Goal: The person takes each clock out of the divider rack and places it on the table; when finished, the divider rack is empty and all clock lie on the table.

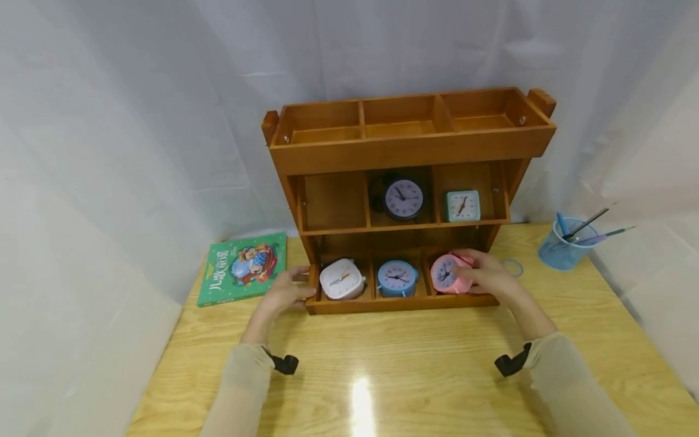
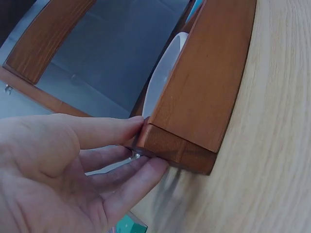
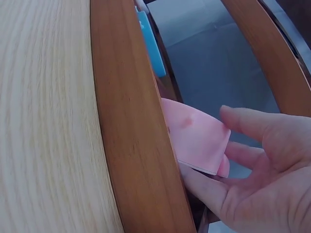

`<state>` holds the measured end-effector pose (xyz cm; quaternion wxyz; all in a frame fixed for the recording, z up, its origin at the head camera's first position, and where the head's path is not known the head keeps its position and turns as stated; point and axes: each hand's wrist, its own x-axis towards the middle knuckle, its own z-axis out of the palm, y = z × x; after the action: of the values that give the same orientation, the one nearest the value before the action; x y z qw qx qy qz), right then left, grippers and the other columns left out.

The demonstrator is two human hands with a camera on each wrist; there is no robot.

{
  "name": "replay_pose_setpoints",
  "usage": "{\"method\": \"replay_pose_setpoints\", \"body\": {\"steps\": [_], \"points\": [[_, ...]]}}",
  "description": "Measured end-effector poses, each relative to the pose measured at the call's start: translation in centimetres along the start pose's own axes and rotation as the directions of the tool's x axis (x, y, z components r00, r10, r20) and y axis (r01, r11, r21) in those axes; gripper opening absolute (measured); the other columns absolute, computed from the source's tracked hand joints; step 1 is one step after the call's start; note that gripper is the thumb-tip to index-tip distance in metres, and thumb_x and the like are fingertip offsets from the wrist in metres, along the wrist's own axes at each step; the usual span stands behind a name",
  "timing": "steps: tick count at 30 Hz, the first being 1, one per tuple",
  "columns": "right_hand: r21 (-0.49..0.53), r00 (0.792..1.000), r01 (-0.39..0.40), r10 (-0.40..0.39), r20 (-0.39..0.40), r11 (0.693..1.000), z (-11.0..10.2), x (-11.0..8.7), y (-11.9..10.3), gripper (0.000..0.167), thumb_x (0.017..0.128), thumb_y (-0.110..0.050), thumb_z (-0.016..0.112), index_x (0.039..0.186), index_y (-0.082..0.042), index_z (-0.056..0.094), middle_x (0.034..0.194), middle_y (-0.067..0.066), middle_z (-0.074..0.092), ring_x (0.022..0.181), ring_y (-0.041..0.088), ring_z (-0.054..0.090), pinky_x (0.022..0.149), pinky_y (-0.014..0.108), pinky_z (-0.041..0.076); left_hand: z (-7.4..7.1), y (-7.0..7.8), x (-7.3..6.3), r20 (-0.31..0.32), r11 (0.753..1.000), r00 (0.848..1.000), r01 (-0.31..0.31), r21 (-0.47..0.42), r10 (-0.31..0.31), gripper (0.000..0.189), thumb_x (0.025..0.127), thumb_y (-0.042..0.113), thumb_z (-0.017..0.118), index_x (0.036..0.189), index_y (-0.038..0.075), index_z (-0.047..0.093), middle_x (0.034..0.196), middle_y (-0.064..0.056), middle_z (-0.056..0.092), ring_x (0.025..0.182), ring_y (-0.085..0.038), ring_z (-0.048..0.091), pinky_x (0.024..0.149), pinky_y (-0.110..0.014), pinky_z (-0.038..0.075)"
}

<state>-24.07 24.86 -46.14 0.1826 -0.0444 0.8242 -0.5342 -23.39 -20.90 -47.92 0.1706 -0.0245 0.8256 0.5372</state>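
Sleeves [image 1: 238, 388]: beige, lowest in the head view, black wrist mounts [image 1: 285, 364] at the cuffs; the wood-grain table [image 1: 393, 346] lies beneath.
Book [image 1: 240, 267]: flat at far left, green; large white Chinese characters, the first seemingly 儿, the others unclear; a smaller yellow line beside them is too small to read.
Left hand [image 1: 282, 291]: relaxed, thumb and fingers extended and touching the shelf's lower left end.
Shelf [image 1: 404, 147]: brown wood, three tiers, each divided in three.
White clock [image 1: 342, 279]: bottom left compartment, tilted back, one hand orange.
Blue clock [image 1: 397, 278]: bottom middle, numerals round the dial.
Black clock [image 1: 404, 199]: middle tier, centre; pale numbered dial, any brand illegible.
Pink clock [image 1: 446, 274]: bottom right compartment, numbered dial towards the head camera.
Green clock [image 1: 463, 206]: middle tier, right; square, numbered.
Right hand [image 1: 486, 274]: grasping the pink clock between thumb and fingers.
Ring [image 1: 521, 268]: pale, on the table near the right hand.
Cup [image 1: 561, 258]: blue, far right, pens [image 1: 561, 223] leaning inside.
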Motion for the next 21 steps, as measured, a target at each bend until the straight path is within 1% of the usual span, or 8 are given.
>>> {"method": "replay_pose_setpoints", "body": {"steps": [3, 5, 10, 16, 17, 19, 21], "points": [[0.003, 1.000, 0.003, -0.003, 0.005, 1.000, 0.15, 0.15, -0.23, 0.069, 0.104, -0.018, 0.065, 0.162, 0.001, 0.033, 0.151, 0.034, 0.047, 0.123, 0.037, 0.061, 0.095, 0.047, 0.065, 0.08, -0.25, 0.03, 0.000, 1.000, 1.000, -0.003, -0.012, 0.003, 0.071, 0.099, 0.001, 0.069, 0.161, -0.003, 0.035, 0.156, -0.035, 0.045, 0.113, -0.031, 0.068, 0.087, -0.043, 0.065], [-0.001, 1.000, 0.011, -0.011, 0.008, 1.000, 0.26, 0.23, -0.37, 0.069, 0.104, -0.017, 0.066, 0.162, 0.000, 0.033, 0.151, 0.033, 0.047, 0.123, 0.037, 0.060, 0.092, 0.046, 0.066, 0.14, -0.35, 0.02, -0.004, 1.000, 1.000, -0.010, -0.005, 0.010, 0.070, 0.099, 0.002, 0.068, 0.161, -0.002, 0.035, 0.156, -0.034, 0.045, 0.116, -0.033, 0.067, 0.087, -0.043, 0.065], [0.000, 1.000, 0.030, -0.030, 0.005, 1.000, 0.32, 0.32, -0.27, 0.067, 0.103, -0.014, 0.065, 0.161, 0.001, 0.034, 0.149, 0.035, 0.047, 0.121, 0.038, 0.061, 0.089, 0.045, 0.067, 0.37, -0.57, 0.13, -0.015, 1.000, 1.000, -0.023, -0.008, 0.023, 0.069, 0.101, 0.001, 0.066, 0.161, -0.001, 0.035, 0.157, -0.033, 0.045, 0.127, -0.043, 0.064, 0.090, -0.046, 0.065], [0.019, 0.999, 0.048, -0.048, -0.016, 0.999, 0.31, 0.21, -0.13, 0.067, 0.104, -0.013, 0.065, 0.161, 0.001, 0.034, 0.153, 0.036, 0.043, 0.123, 0.040, 0.059, 0.088, 0.045, 0.067, 0.56, -0.82, 0.31, -0.031, 1.000, 0.999, -0.024, -0.008, 0.023, 0.067, 0.102, 0.000, 0.064, 0.161, 0.000, 0.035, 0.157, -0.032, 0.045, 0.132, -0.047, 0.060, 0.091, -0.047, 0.064], [0.028, 0.998, 0.052, -0.051, -0.023, 0.998, 0.28, 0.10, -0.16, 0.067, 0.104, -0.013, 0.065, 0.161, 0.000, 0.034, 0.154, 0.036, 0.042, 0.123, 0.039, 0.059, 0.087, 0.045, 0.067, 0.58, -0.84, 0.32, -0.034, 1.000, 0.999, -0.026, -0.005, 0.025, 0.066, 0.102, 0.000, 0.064, 0.161, 0.000, 0.035, 0.157, -0.033, 0.045, 0.132, -0.047, 0.060, 0.091, -0.047, 0.064], [0.052, 0.998, 0.061, -0.059, -0.038, 0.997, 0.19, -0.15, -0.27, 0.067, 0.104, -0.015, 0.065, 0.162, -0.001, 0.033, 0.155, 0.035, 0.041, 0.120, 0.032, 0.061, 0.086, 0.042, 0.067, 0.59, -0.87, 0.31, -0.040, 1.000, 0.999, -0.028, 0.000, 0.028, 0.066, 0.102, 0.000, 0.064, 0.161, 0.000, 0.035, 0.156, -0.033, 0.045, 0.131, -0.047, 0.060, 0.089, -0.045, 0.065], [0.101, 0.997, 0.071, -0.066, -0.052, 0.992, 0.00, -0.50, -0.41, 0.067, 0.105, -0.016, 0.065, 0.162, -0.001, 0.033, 0.154, 0.035, 0.042, 0.112, 0.024, 0.065, 0.083, 0.039, 0.068, 0.60, -0.95, 0.29, -0.044, 1.000, 0.999, -0.026, 0.003, 0.026, 0.066, 0.102, 0.000, 0.064, 0.162, 0.000, 0.035, 0.156, -0.033, 0.046, 0.131, -0.047, 0.061, 0.088, -0.043, 0.064]]}}
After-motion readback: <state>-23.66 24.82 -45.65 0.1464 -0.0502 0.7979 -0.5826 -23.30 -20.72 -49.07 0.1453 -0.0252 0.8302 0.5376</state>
